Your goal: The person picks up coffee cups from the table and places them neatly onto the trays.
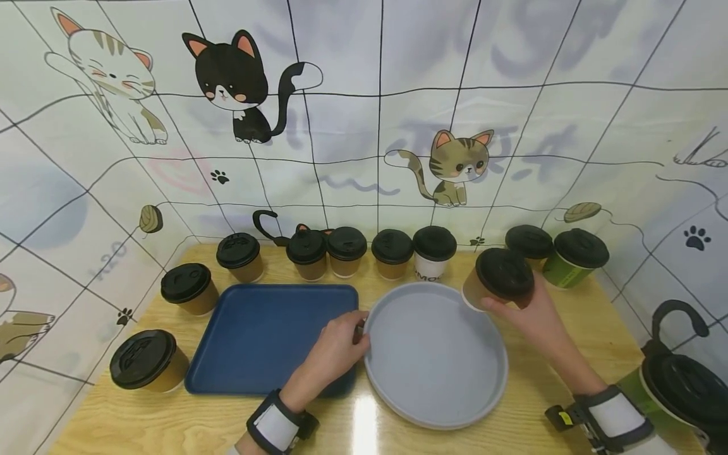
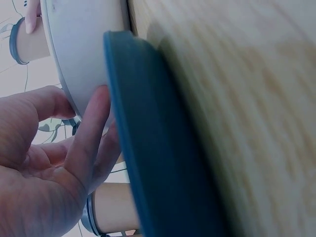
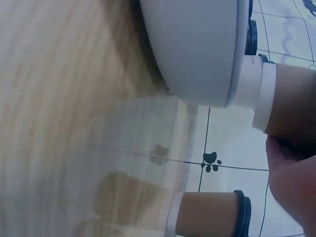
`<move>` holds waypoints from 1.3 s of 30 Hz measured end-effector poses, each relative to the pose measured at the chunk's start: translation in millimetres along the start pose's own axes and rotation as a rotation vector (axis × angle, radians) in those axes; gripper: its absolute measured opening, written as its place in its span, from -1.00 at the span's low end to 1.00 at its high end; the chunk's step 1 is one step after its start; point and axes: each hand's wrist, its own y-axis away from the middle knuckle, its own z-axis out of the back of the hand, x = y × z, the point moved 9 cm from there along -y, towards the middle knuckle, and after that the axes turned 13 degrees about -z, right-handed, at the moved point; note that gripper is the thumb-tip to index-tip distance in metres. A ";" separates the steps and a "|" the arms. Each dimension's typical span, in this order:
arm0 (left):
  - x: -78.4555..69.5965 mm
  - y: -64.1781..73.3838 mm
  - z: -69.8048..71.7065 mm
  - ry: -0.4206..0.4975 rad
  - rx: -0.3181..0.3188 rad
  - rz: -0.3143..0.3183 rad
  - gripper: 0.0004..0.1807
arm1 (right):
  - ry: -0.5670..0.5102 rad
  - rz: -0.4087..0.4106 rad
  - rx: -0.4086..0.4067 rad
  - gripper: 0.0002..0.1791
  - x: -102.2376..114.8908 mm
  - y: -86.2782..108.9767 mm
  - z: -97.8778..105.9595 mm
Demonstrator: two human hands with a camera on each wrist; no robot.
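Free tabletop (image 1: 495, 436) nearside of the grey tray (image 1: 435, 355), lidded cups (image 1: 392, 253) a barrier behind

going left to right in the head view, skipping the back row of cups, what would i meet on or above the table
Near-left brown cup, second brown cup behind it, blue tray, left hand, round gray plate, held brown cup, near-right green cup.
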 end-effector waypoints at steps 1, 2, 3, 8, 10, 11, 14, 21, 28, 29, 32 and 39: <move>0.4 0.1 -0.1 0.004 0.000 0.000 -0.56 | -0.002 0.002 0.015 -0.12 -0.2 1.7 -2.2; 0.6 0.1 -0.1 0.004 0.000 0.000 -0.56 | -0.013 0.002 0.033 -0.12 -1.0 3.3 -4.8; 0.8 0.0 -0.2 0.003 0.000 -0.001 -0.56 | -0.012 -0.002 0.046 -0.12 -2.2 4.8 -7.1; 1.4 -0.2 -1.3 -0.004 0.006 -0.002 -0.56 | 0.015 -0.022 0.118 -0.07 -12.3 9.6 -18.9; 1.6 -0.2 -1.8 -0.008 0.008 0.000 -0.56 | 0.050 -0.023 0.143 -0.06 -16.0 10.2 -22.7; 1.6 -0.3 -1.8 -0.011 0.009 0.000 -0.56 | 0.067 -0.024 0.151 -0.05 -17.7 10.2 -24.0; 1.5 -0.3 -1.8 -0.015 0.009 0.005 -0.56 | 0.115 -0.039 0.167 -0.05 -22.6 9.2 -26.6; 1.2 -0.3 -0.9 -0.022 0.008 0.015 -0.56 | 0.144 -0.088 0.192 -0.02 -30.6 5.9 -31.2; 1.4 0.3 -0.4 -0.021 0.010 0.024 -0.56 | 0.144 -0.088 0.206 -0.05 -33.9 4.9 -35.5; 1.5 0.3 -0.3 -0.021 0.010 0.024 -0.56 | 0.142 -0.090 0.209 -0.06 -34.5 4.6 -36.0; 1.2 0.3 -0.2 -0.020 0.008 0.023 -0.56 | 0.140 -0.093 0.218 -0.06 -36.6 3.7 -37.3; 1.3 0.9 -0.4 -0.001 0.003 0.019 -0.56 | 0.183 -0.123 0.235 -0.03 -45.3 1.6 -40.8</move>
